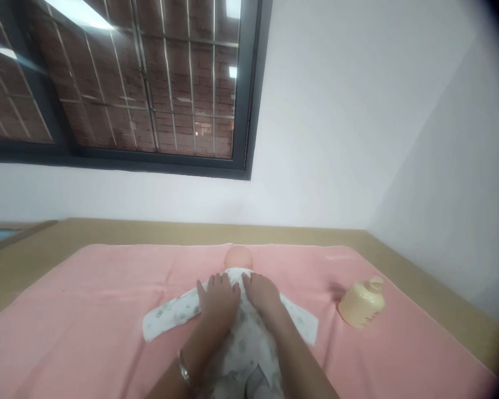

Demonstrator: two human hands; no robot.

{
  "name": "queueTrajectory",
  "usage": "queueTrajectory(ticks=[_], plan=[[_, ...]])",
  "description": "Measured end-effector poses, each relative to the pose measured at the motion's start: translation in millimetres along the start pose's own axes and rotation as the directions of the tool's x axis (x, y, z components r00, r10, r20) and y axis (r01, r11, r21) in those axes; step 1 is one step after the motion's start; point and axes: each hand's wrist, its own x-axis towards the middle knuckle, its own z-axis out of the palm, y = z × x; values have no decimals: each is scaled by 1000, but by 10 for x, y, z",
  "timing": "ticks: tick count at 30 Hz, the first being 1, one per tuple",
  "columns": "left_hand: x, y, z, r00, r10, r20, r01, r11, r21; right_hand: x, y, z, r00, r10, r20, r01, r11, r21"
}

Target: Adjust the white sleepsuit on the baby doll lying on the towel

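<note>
A baby doll lies on its back on a pink cloth (87, 310), its bald head (238, 258) pointing away from me. It wears a white patterned garment (170, 316) whose sleeves spread out to both sides. My left hand (218, 299) lies flat on the doll's chest, fingers stretched and slightly apart. My right hand (264, 293) rests beside it on the chest, fingers together and laid flat on the cloth of the garment. A bracelet (184, 368) sits on my left wrist.
A pale yellow bottle (361, 302) lies tipped on the pink cloth to the right of the doll. The cloth covers a tan table (108, 233) set against a white wall. A dark-framed window (120, 83) is above left.
</note>
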Motion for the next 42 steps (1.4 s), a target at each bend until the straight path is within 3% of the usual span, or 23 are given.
queueTrajectory(ticks=[2, 8, 14, 18, 21, 25, 28, 34, 42], plan=[[-6, 2, 25, 1000, 9, 5, -9, 999, 44, 8, 17, -8, 1000, -3, 18, 3, 1000, -6], [155, -215, 81, 987, 112, 113, -125, 986, 113, -201, -89, -127, 984, -178, -27, 176, 982, -67], [112, -157, 105, 978, 207, 7, -207, 974, 89, -59, 42, 12, 994, -107, 4, 107, 994, -3], [123, -120, 127, 997, 71, -23, -72, 996, -47, 50, 102, 121, 999, -30, 20, 29, 998, 47], [191, -174, 124, 1000, 11, -19, -13, 994, -113, 24, 77, 137, 998, -61, -35, 60, 998, -22], [297, -251, 99, 994, -18, 109, 41, 976, -213, -44, 58, 106, 982, -157, -104, 155, 988, -26], [351, -260, 95, 988, -47, 149, 83, 967, -243, -42, 53, 89, 987, -131, -96, 133, 991, 21], [376, -232, 144, 995, -51, 86, 70, 971, -228, 53, 31, 163, 993, 38, -111, -34, 999, 43], [394, -259, 318, 996, -81, -33, 74, 982, -173, 236, 151, 465, 973, 3, -232, 22, 994, 106]])
